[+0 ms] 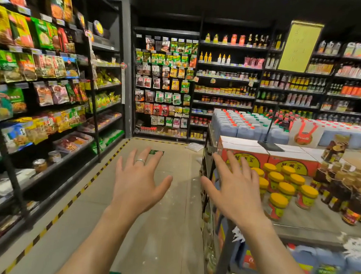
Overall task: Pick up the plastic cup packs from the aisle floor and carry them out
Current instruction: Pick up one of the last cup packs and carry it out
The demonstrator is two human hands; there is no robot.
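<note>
Holding both arms out over the aisle floor (pixel 156 233), the person is seemingly approaching the pickup, not yet making it. The fingers (pixel 154 158) of the left hand (pixel 137 185) and those of the right hand (pixel 236 192) are spread and released, gripping nothing. No plastic cup packs are plainly showing. Well beyond the fingertips, at the far end of the floor, a pale flat package (pixel 194 147) is lying; whether it is one of the plastic cup packs cannot be told. The next move is likely calling for walking on until it sits under the fingers, then stooping and closing both hands round it.

Tall snack shelving (pixel 38 80) is running along to the left of the fingers, and the sauce shelves (pixel 223 86) are closing the aisle far ahead of them. The counter (pixel 316 223) is crowding in just right of the right fingers, carrying blue jugs (pixel 241 129), red cartons (pixel 245 156) and yellow-lidded jars (pixel 284 188). Its corner is narrowing the path, so a swinging elbow could knock the jars. Striped tape (pixel 78 193) is edging the floor left of the fingers, a green sticker (pixel 156 152) is peeking out past the left fingertips, and a ring (pixel 140 161) is sitting on one left finger.
</note>
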